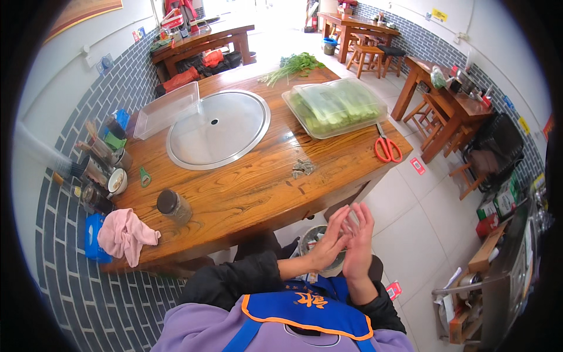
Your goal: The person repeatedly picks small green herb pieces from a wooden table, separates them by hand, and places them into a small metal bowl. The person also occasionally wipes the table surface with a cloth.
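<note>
My left hand (330,248) and my right hand (360,246) meet in front of my apron, just off the table's near edge. Fingers extended, the palms face each other and appear to touch; I see nothing held in them. Below them a round bin (313,237) with litter inside is partly hidden by my left hand. On the wooden table (237,193), nearest my hands, lies a small pile of grey scraps (303,167). Red-handled scissors (387,147) rest at the right edge, beside a lidded clear plastic container (336,108) of green leafy vegetables.
A round metal plate (220,132) is set in the tabletop, with a clear plastic tray (169,110) overlapping it. Loose green herbs (294,68) lie at the far end. Leftward are a jar (174,207), a pink cloth (127,235) and a white bowl (117,181).
</note>
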The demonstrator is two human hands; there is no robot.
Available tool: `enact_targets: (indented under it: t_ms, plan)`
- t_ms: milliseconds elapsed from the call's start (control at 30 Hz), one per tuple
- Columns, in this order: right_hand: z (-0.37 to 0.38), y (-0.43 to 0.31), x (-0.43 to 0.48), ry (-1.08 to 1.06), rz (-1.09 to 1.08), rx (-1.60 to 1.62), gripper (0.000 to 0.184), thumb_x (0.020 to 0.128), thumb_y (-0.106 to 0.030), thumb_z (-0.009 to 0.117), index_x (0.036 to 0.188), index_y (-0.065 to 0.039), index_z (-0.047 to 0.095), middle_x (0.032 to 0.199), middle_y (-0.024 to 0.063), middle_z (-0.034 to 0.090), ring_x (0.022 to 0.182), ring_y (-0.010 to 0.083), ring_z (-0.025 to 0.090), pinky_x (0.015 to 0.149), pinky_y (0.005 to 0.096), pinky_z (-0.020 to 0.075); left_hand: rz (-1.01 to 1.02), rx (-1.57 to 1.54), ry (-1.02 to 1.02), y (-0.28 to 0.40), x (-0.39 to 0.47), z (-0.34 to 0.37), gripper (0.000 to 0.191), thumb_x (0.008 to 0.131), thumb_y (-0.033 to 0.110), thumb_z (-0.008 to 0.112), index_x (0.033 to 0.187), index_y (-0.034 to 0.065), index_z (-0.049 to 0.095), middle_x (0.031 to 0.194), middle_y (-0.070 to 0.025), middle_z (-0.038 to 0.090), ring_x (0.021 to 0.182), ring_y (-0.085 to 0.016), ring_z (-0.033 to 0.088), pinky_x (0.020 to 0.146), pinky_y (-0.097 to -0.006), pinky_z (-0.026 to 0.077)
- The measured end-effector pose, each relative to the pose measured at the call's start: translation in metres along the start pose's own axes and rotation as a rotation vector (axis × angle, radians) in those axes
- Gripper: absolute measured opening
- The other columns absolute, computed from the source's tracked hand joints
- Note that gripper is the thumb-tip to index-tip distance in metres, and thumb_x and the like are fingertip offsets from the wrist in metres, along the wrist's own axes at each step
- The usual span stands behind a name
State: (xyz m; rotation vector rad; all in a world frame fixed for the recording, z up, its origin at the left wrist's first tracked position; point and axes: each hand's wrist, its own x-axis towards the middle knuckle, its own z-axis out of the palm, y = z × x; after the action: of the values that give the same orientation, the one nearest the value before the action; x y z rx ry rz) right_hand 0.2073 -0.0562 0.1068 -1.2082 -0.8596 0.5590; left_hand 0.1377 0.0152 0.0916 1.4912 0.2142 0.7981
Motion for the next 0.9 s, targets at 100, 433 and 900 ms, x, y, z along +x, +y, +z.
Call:
enact_targets:
  t_ms: [100, 433, 900]
  plan:
    - [0.006, 0.026, -0.003, -0.030, -0.442, -0.712, 0.058, 0.098, -0.031, 0.050, 0.147, -0.002, 0.038, 0.150, 0.0177, 0.042, 0.140, 0.0387, 0.037, 0.117, 0.0464, 0.0256, -0.548, -0.832, -0.015, 0.016, 0.002, 0.000, 0.056, 0.107, 0.043, 0.033, 0.153, 0.0104, 0.033, 0.149, -0.0058, 0.041, 0.140, -0.022, 0.035, 0.116, -0.0365, 0.027]
    - [0.015, 0.043, 0.059, 0.040, -0.430, -0.934, 0.027, 0.081, -0.007, 0.070, 0.107, -0.004, 0.064, 0.123, 0.0198, 0.053, 0.110, 0.0383, 0.053, 0.096, 0.0481, 0.0416, -0.211, -0.196, 0.457, 0.102, 0.042, -0.147, 0.015, 0.098, 0.009, 0.053, 0.112, 0.0046, 0.056, 0.105, -0.0059, 0.062, 0.101, -0.017, 0.064, 0.086, -0.0297, 0.048]
    - [0.115, 0.016, 0.135, 0.013, -0.553, -1.211, 0.017, 0.078, -0.021, 0.075, 0.089, -0.009, 0.069, 0.088, 0.0074, 0.063, 0.094, 0.0262, 0.056, 0.096, 0.0476, 0.0346, -0.273, -0.016, 0.449, 0.061, 0.055, -0.193, 0.008, 0.096, 0.004, 0.055, 0.104, 0.0039, 0.056, 0.092, -0.0042, 0.061, 0.081, -0.013, 0.065, 0.072, -0.0246, 0.049]
